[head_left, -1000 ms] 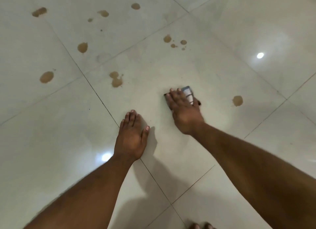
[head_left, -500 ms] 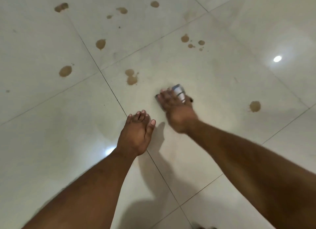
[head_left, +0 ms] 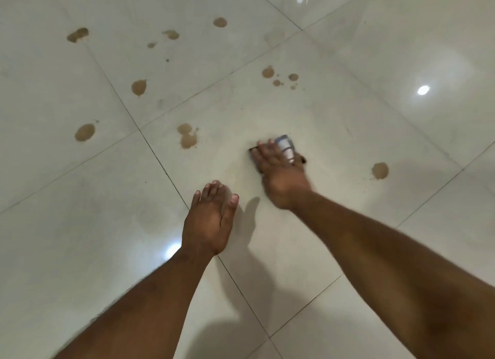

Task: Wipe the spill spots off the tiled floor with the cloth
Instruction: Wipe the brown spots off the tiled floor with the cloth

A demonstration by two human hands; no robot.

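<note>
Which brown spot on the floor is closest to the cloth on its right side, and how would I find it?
Start at the right hand pressing the cloth on the tiled floor. Look right, past the cloth, to a single round spot on the same tile. Unlike the spots to the left and above, it sits alone, with no other spot near it.

The floor (head_left: 348, 50) is glossy pale tile crossed by thin grout lines, with bright light glints on it. Brown spill spots (head_left: 84, 132) lie scattered across several tiles, one double blot (head_left: 187, 138) near a grout crossing and a lone spot (head_left: 379, 170) off to the right. A folded cloth (head_left: 286, 147) lies flat on a tile, pressed under the right hand (head_left: 278, 171); the left hand (head_left: 211, 219) rests flat across a grout line.
</note>
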